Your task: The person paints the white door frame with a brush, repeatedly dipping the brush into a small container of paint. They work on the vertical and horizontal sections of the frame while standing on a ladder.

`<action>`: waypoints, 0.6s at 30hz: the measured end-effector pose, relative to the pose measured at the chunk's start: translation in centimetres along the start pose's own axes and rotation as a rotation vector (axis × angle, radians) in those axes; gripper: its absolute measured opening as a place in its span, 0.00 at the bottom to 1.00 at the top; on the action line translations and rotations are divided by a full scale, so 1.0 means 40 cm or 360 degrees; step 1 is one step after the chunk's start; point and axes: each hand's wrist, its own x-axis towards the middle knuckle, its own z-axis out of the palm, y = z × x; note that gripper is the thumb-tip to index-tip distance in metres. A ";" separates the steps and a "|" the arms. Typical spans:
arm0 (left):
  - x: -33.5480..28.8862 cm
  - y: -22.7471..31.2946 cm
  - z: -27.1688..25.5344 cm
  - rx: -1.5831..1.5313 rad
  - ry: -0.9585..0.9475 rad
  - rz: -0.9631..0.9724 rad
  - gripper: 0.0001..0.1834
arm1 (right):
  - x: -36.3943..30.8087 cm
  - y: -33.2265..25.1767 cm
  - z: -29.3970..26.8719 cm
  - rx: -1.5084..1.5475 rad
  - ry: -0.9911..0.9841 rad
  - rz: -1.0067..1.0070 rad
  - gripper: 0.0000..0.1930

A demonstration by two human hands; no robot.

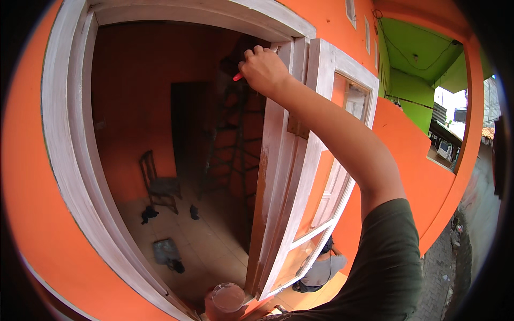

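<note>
My right hand (pixel 263 68) is raised to the upper right corner of the white-streaked window frame (pixel 67 107). Its fingers are closed round a paintbrush whose red handle end (pixel 238 77) sticks out to the left; the bristles are mostly hidden behind the hand, against the inner side of the frame. Low in the picture, my left hand (pixel 212 309) grips a round cup (pixel 228 297) with pale paint-like stuff in it, near the bottom of the opening. Beside my right forearm, a white-streaked window sash (pixel 316 176) with glass panes stands swung outward on its hinge (pixel 297 127).
Through the opening, a dark chair (pixel 160 184), a ladder (pixel 230 144) and a grey flat thing (pixel 167 252) stand or lie on the tiled floor. Outside, a person (pixel 321 270) crouches below the sash. An orange wall (pixel 396 155) runs to the right, beside a paved alley (pixel 436 283).
</note>
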 end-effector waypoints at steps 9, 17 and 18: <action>-0.018 -0.001 0.011 -0.0039 0.0109 -0.0060 0.47 | -0.001 -0.004 -0.002 -0.0056 0.0019 0.0060 0.08; -0.025 0.007 -0.006 -0.0032 0.0044 -0.0223 0.51 | 0.003 -0.007 -0.020 0.0098 0.0200 0.0085 0.08; -0.024 0.009 -0.003 -0.0047 0.0036 -0.0214 0.51 | 0.004 0.010 -0.018 0.0041 0.0306 0.0055 0.08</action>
